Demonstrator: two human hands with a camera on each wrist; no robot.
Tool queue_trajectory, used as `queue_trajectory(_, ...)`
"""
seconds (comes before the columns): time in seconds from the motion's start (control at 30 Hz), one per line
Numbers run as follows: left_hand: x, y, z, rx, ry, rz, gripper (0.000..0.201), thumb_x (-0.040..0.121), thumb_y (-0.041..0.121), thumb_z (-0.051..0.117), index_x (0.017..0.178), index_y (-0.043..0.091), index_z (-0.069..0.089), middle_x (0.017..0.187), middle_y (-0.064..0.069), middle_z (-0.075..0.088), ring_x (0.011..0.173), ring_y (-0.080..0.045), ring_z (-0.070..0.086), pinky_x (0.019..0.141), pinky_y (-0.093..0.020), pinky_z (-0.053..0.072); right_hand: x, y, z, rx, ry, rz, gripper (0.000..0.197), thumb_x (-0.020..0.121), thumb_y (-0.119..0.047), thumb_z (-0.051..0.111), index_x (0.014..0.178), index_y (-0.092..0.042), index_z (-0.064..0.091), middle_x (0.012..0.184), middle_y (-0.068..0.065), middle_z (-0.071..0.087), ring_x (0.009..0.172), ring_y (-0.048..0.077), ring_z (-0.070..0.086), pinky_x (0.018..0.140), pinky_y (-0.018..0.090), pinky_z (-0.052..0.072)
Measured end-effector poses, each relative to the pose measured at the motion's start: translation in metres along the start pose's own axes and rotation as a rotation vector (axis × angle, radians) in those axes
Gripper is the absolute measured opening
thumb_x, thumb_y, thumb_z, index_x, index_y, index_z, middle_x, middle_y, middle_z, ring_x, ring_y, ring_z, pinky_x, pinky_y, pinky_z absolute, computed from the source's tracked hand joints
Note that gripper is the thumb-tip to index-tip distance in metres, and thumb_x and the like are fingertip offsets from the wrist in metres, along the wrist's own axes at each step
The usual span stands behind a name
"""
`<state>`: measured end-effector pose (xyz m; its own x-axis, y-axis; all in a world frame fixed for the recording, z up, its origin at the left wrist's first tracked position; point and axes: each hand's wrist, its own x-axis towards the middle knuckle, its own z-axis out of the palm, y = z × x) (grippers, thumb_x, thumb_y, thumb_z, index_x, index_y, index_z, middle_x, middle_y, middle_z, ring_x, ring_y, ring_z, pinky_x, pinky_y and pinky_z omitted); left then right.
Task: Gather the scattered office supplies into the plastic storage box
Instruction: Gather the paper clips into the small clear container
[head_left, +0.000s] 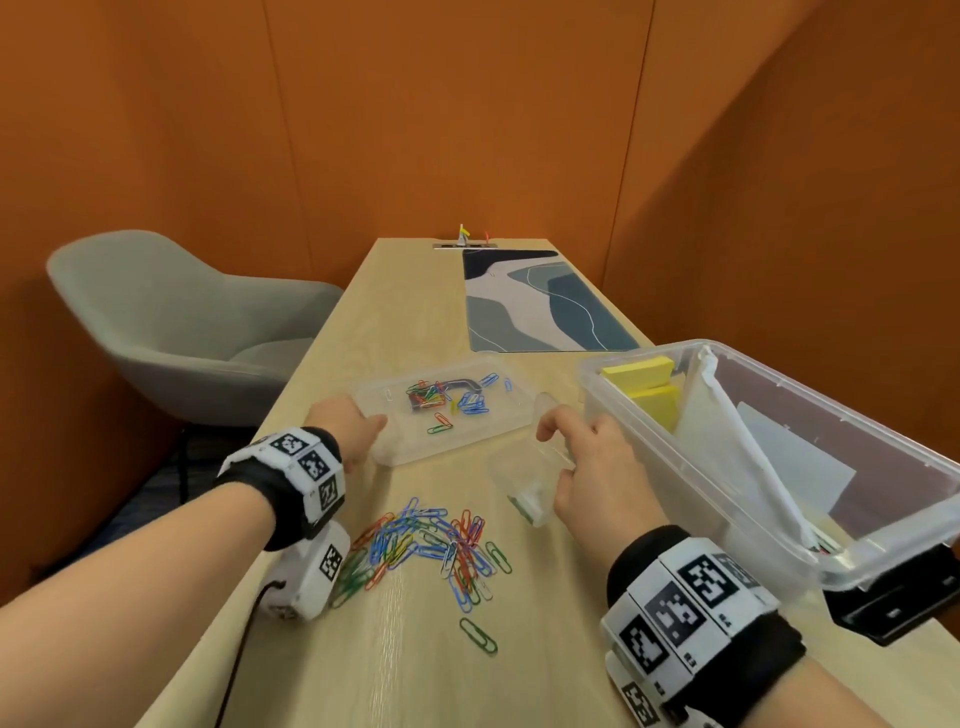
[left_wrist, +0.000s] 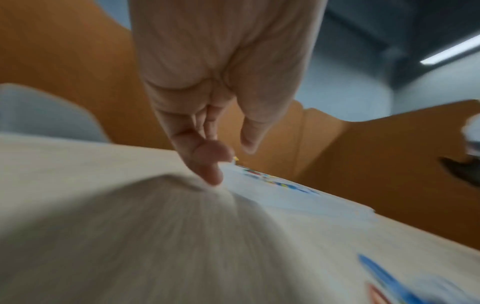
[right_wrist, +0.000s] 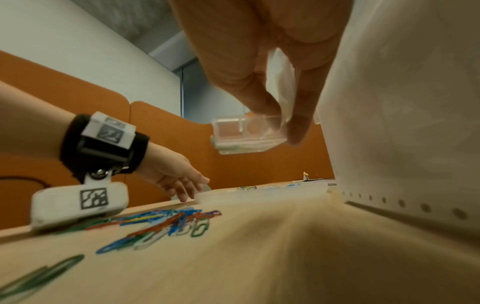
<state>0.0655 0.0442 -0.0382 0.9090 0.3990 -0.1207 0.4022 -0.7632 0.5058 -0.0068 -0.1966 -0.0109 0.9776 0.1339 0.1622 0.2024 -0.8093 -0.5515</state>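
Booth with orange panel walls. A long pale wood tabletop (head_left: 395, 322) runs away from the viewer. A clear shallow tray (head_left: 467, 441) sits mid-table and serves as the reference.

- Tray contents: a scatter of coloured paper clips (head_left: 452, 400) and a dark curved item (head_left: 460, 385) that I cannot identify.
- Left hand (head_left: 345, 423): at the tray's near-left corner, fingers loose and fairly straight, gripping nothing. In the left wrist view one fingertip (left_wrist: 210, 174) touches the tray's edge (left_wrist: 285, 197) and the thumb stands apart.
- Right hand (head_left: 597, 467): just right of the tray's near-right corner, thumb and fingers pinching a small clear box (head_left: 530, 483).
- The right wrist view shows the box (right_wrist: 246, 135) held clear of the tabletop. It looks see-through, and its contents are too faint to tell.
- A loose heap of clips (head_left: 431, 545) in red, blue, green, yellow and white lies on the tabletop just in front of the tray. The left wrist camera housing is at the heap's left edge.
- A single green clip (head_left: 478, 636) lies nearer the viewer than the heap, apart from it.
- A large clear storage bin (head_left: 654, 457) is right of the tray, close beside the right hand. It holds yellow pads (head_left: 644, 384) and white sheets.
- A patterned blue-grey desk mat (head_left: 540, 306) lies beyond the tray.
- A grey shell chair (head_left: 171, 322) stands left of the tray, off the table.
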Motion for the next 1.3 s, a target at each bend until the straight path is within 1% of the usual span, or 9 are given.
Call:
queue_trajectory(0.13,0.016,-0.009,0.001,-0.123,-0.168,-0.177,0.041,0.089,0.031,0.060,0.059,0.005,0.049,0.041,-0.006,0.052,0.039,-0.019,0.045,0.047,-0.021,0.039,0.002,0.000,0.003,-0.003,0.024,0.053,0.039,0.084,0.006,0.041,0.105,-0.025,0.050,0.098,0.001,0.039,0.086,0.018,0.041,0.073,0.025,0.033)
queue_trajectory(0.3,0.016,-0.010,-0.001,-0.376,-0.194,-0.240,0.032,0.095,0.008,0.047,0.064,0.000,0.042,0.059,-0.013,0.043,0.049,-0.021,0.041,0.030,-0.015,0.037,0.005,-0.001,0.004,-0.045,-0.001,0.068,0.039,0.088,0.001,0.045,0.109,-0.026,0.062,0.111,0.003,0.047,0.097,0.019,0.045,0.080,0.022,0.033)
queue_trajectory(0.43,0.007,-0.021,-0.027,0.099,-0.131,-0.167,0.045,0.092,0.037,0.052,0.117,-0.001,0.053,0.119,-0.012,0.063,0.110,-0.028,0.059,0.089,-0.027,0.044,0.006,-0.002,0.007,-0.073,-0.013,0.077,0.036,0.088,-0.002,0.048,0.110,-0.026,0.064,0.123,0.003,0.051,0.115,0.022,0.050,0.089,0.023,0.038)
queue_trajectory(0.5,0.004,-0.031,-0.034,0.253,-0.056,-0.104,0.053,0.092,0.047,0.047,0.124,0.005,0.053,0.127,-0.007,0.060,0.118,-0.024,0.056,0.093,-0.024,0.040,0.007,-0.002,0.010,-0.058,-0.009,0.089,0.035,0.086,-0.003,0.050,0.111,-0.026,0.061,0.122,0.002,0.053,0.109,0.020,0.051,0.080,0.023,0.035)
queue_trajectory(0.6,0.012,-0.047,-0.046,-0.088,0.071,-0.152,0.049,0.094,0.043,0.046,0.126,0.007,0.053,0.119,-0.006,0.063,0.110,-0.023,0.060,0.091,-0.027,0.045,0.009,-0.002,0.011,-0.040,0.000,0.123,0.027,0.085,-0.007,0.052,0.108,-0.021,0.053,0.116,0.002,0.049,0.092,0.017,0.043,0.076,0.024,0.031)
queue_trajectory(0.67,0.016,-0.052,-0.054,-0.606,0.103,-0.158,0.030,0.098,0.015,0.042,0.122,0.001,0.051,0.095,-0.014,0.060,0.081,-0.029,0.060,0.062,-0.032,0.057,0.010,-0.003,0.011,-0.037,0.001,0.140,0.023,0.086,-0.007,0.050,0.105,-0.020,0.049,0.112,0.003,0.044,0.087,0.018,0.041,0.074,0.026,0.032)
queue_trajectory(0.77,0.016,-0.055,-0.067,-0.693,0.156,-0.106,0.022,0.093,-0.005,0.033,0.102,0.003,0.051,0.087,-0.019,0.053,0.059,-0.026,0.050,0.032,-0.021,0.048,0.009,-0.004,0.012,-0.019,0.025,0.126,0.022,0.085,-0.006,0.048,0.096,-0.022,0.039,0.102,0.002,0.037,0.074,0.019,0.042,0.069,0.027,0.032)
queue_trajectory(0.93,0.007,-0.041,-0.081,-0.621,0.252,0.119,0.019,0.096,0.005,0.038,0.106,0.011,0.053,0.077,-0.005,0.055,0.062,-0.020,0.054,0.041,-0.023,0.050,0.008,-0.002,0.013,-0.002,0.067,0.081,0.031,0.083,0.001,0.046,0.096,-0.024,0.032,0.099,0.001,0.034,0.060,0.007,0.034,0.055,0.023,0.028)
queue_trajectory(1.3,-0.018,-0.007,-0.093,-0.494,0.454,0.392,0.027,0.098,0.006,0.032,0.114,0.012,0.053,0.104,-0.003,0.056,0.077,-0.011,0.053,0.057,-0.018,0.041,0.008,-0.001,0.009,0.044,0.064,0.116,0.053,0.082,0.006,0.044,0.127,-0.023,0.041,0.120,0.006,0.042,0.086,0.019,0.043,0.074,0.026,0.033)
